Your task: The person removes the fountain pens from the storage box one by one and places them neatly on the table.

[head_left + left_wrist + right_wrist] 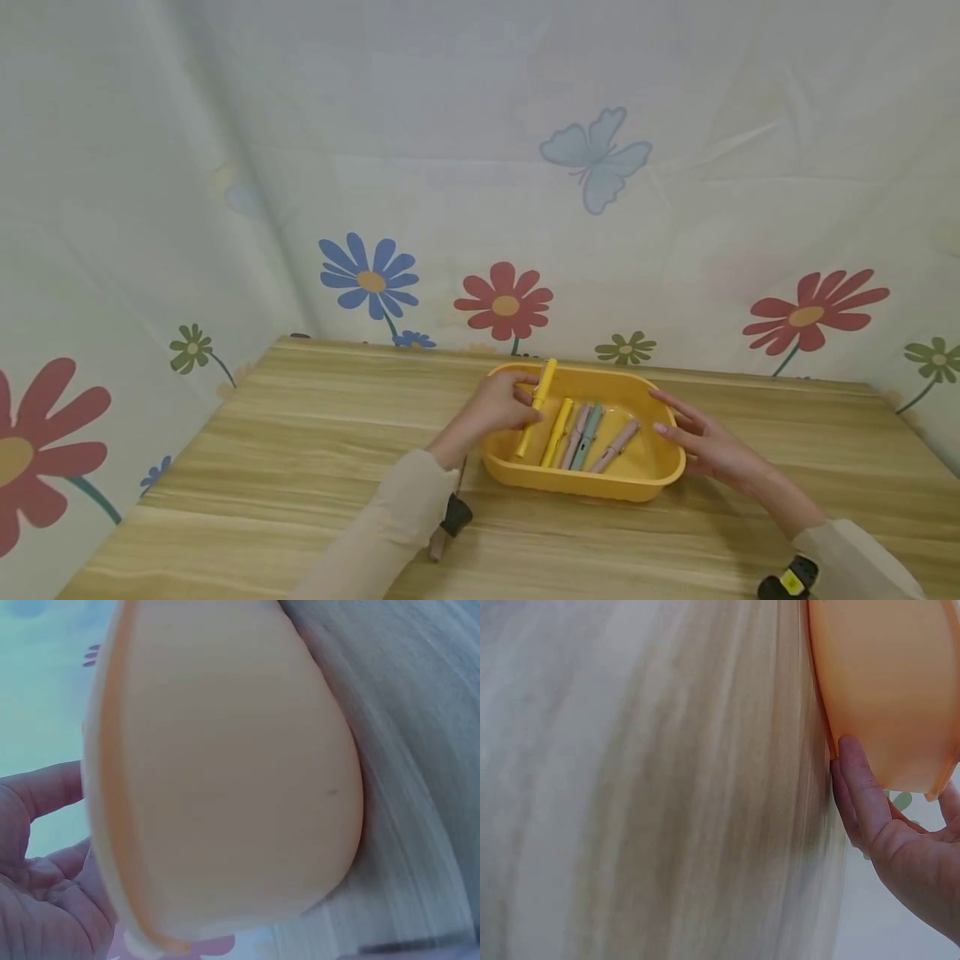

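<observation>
A yellow plastic basin (577, 482) with rounded corners sits on the wooden table. At its left end my left hand (504, 406) pinches a yellow pen (542, 396), tilted with its upper end above the far rim. On the basin's floor lie another yellow pen (557, 433), a grey-green pen (587, 437) and two pinkish-grey pens (617, 446). My right hand (708, 442) holds the basin's right end, thumb over the rim and other fingers against the outer wall. In the left wrist view the basin's wall (225, 772) hides the pen.
The wood-grain table (360, 417) extends around the basin. Behind it hangs a pale cloth backdrop (420, 167) printed with flowers and a butterfly. Dark camera mounts (455, 517) sit by both wrists, close to the table.
</observation>
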The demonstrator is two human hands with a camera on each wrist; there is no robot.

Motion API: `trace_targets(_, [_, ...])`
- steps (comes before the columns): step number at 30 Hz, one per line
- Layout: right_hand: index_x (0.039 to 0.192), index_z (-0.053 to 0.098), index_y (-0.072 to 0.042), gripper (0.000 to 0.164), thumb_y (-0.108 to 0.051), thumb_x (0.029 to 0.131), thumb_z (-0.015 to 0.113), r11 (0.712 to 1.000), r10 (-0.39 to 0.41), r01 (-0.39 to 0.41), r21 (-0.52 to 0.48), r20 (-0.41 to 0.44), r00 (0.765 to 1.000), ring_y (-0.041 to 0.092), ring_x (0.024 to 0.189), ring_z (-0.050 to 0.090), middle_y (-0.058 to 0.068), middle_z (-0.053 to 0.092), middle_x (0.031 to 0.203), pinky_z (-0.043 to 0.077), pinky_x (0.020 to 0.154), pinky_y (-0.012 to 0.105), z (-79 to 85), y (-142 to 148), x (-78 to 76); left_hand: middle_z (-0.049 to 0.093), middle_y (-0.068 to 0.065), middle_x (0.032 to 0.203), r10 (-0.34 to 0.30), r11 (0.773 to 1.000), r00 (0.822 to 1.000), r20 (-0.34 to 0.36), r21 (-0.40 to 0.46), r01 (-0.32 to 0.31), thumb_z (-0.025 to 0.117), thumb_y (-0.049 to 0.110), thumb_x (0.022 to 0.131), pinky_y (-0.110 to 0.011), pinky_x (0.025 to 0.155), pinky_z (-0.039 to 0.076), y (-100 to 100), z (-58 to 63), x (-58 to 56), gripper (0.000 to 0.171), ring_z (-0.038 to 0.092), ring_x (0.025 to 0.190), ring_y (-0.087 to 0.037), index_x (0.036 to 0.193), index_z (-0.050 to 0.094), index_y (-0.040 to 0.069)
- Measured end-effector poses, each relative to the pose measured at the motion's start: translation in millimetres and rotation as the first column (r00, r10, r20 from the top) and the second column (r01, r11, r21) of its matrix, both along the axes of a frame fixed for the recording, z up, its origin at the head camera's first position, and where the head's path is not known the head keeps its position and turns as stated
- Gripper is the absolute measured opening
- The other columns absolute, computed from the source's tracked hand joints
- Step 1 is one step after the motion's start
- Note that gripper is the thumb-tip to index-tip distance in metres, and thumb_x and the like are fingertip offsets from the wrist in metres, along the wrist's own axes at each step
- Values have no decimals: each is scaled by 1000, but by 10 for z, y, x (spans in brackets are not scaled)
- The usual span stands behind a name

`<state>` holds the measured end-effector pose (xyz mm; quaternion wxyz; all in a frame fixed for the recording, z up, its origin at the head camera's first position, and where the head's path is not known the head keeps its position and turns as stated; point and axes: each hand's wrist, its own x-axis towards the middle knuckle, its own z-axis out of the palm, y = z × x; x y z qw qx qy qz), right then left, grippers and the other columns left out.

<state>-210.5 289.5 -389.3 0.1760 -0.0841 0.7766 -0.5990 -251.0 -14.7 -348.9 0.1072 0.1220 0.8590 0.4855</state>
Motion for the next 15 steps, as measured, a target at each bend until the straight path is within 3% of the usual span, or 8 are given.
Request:
trace_targets(9, [147,10,-15,66,-26,94,49,1000,-4,4,-14,13,1000,44,121,38,31,-2,146,48,84,48,-16,-7,-12,60,-11,89,9,999,1000,-5,46,-8,72,4,74,-26,58,54,-252,121,90,52,59,68,-16,123,54,3])
trace_targets(15, [147,9,-15,66,-26,95,48,1000,0,1,-12,10,1000,45,121,36,31,-3,146,48,84,47,-5,0,-3,61,-10,91,41,999,999,-15,21,-40,72,6,75,-25,58,54,-402,140,137,53,58,72,-17,124,53,3])
